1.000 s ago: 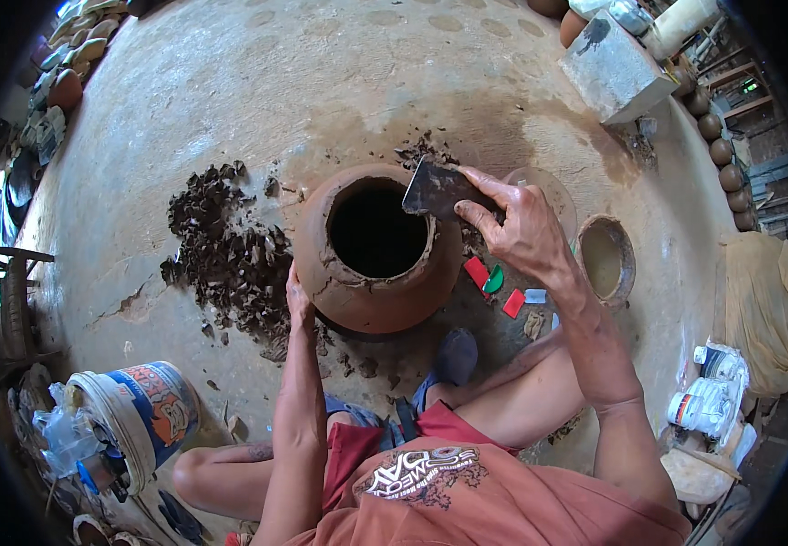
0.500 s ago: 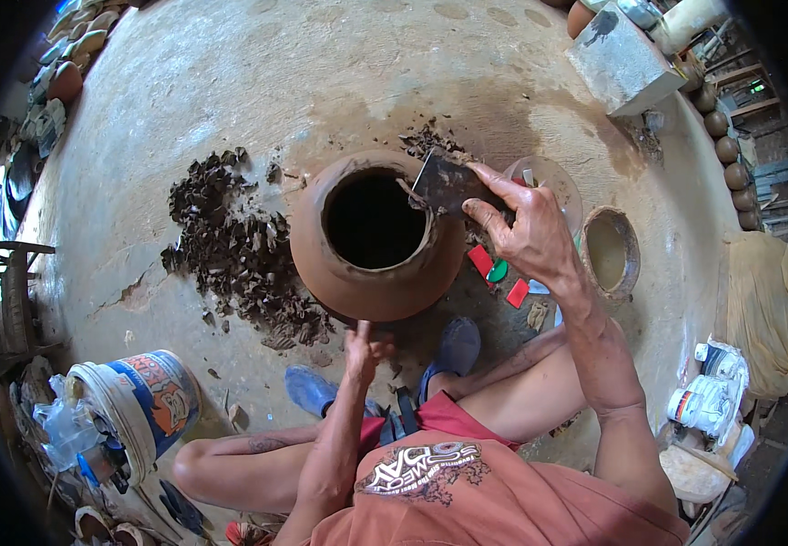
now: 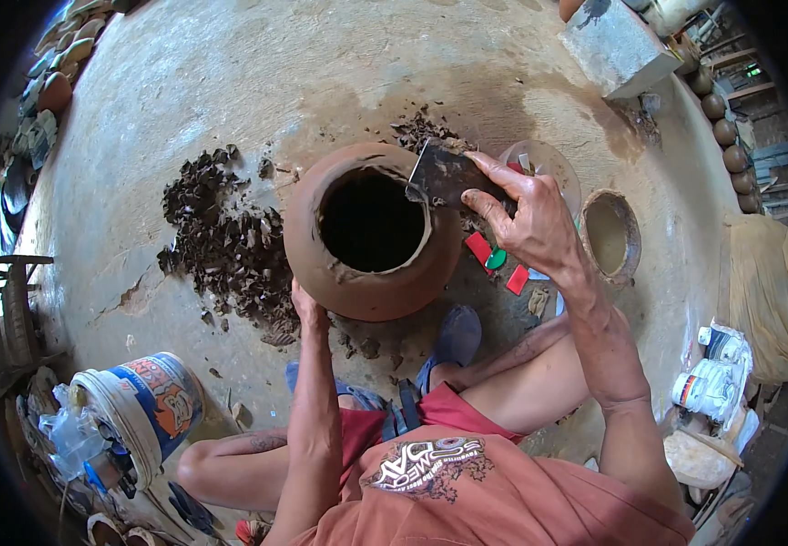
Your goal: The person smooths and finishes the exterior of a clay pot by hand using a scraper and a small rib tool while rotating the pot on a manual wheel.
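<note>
A round brown clay pot [image 3: 366, 296] stands on the floor before me, its wide mouth facing up and its rim uneven. In my right hand [image 3: 539, 218] is a flat, dark, clay-smeared scraper blade [image 3: 453, 175], pinched between thumb and fingers. The blade's left edge lies at the right side of the pot's rim. My left hand [image 3: 307, 305] is at the pot's lower left side; its fingers are hidden behind the pot's curve, so their shape does not show.
Dark clay scraps [image 3: 221, 237] lie heaped left of the pot. On the right are red pieces [image 3: 478, 247], a round green piece [image 3: 496, 259], a clear round lid [image 3: 558, 177] and a bowl of murky water [image 3: 608, 238]. A bucket [image 3: 152, 400] stands at lower left, a pale block [image 3: 617, 50] far right.
My left hand has moved left and up, from in front of the pot to its lower left side. The scraper has shifted slightly left and up at the rim.
</note>
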{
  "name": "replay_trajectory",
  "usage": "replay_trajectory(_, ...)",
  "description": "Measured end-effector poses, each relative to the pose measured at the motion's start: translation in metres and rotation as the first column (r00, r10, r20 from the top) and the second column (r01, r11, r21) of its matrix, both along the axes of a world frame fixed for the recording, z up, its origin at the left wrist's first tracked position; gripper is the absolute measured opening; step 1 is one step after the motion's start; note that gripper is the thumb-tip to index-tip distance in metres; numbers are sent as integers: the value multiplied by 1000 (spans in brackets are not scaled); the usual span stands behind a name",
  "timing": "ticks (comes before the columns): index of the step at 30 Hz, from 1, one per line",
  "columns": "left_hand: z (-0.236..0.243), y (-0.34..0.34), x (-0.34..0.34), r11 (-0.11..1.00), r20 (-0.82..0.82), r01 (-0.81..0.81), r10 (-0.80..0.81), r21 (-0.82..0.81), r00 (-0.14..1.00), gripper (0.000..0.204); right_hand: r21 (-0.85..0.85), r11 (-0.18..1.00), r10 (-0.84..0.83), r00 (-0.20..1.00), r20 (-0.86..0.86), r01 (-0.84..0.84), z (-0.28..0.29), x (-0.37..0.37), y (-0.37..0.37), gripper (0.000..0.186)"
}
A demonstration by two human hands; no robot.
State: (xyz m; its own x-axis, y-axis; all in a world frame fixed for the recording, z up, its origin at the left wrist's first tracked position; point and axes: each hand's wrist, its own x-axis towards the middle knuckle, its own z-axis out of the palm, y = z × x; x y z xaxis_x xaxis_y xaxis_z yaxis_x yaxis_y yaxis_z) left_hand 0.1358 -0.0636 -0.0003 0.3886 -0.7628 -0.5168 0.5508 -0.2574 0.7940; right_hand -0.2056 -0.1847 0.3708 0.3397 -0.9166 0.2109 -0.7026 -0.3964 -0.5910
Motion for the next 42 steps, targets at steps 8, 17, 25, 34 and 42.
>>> replay_trajectory(8,30,97,-155,927,-443,248,-104,281,890,66,46,998,-44,999,-13,45,-3,-16,6,47)
replay_trajectory(17,-8,36,-40,981,-174,101,-72,166,982,42,68,997,-20,1000,-8,21,1,-11,4,48)
replay_trajectory(25,41,98,-136,847,-355,279,-116,452,927,62,62,998,-21,1000,-1,21,2,-7,9,48)
replay_trajectory(34,17,38,-55,983,79,49,-64,177,995,37,57,998,-13,1000,-6,13,4,-9,15,48)
replay_trajectory(42,55,84,-143,802,-524,388,-113,454,844,54,102,992,-70,998,6,69,-6,-26,16,49)
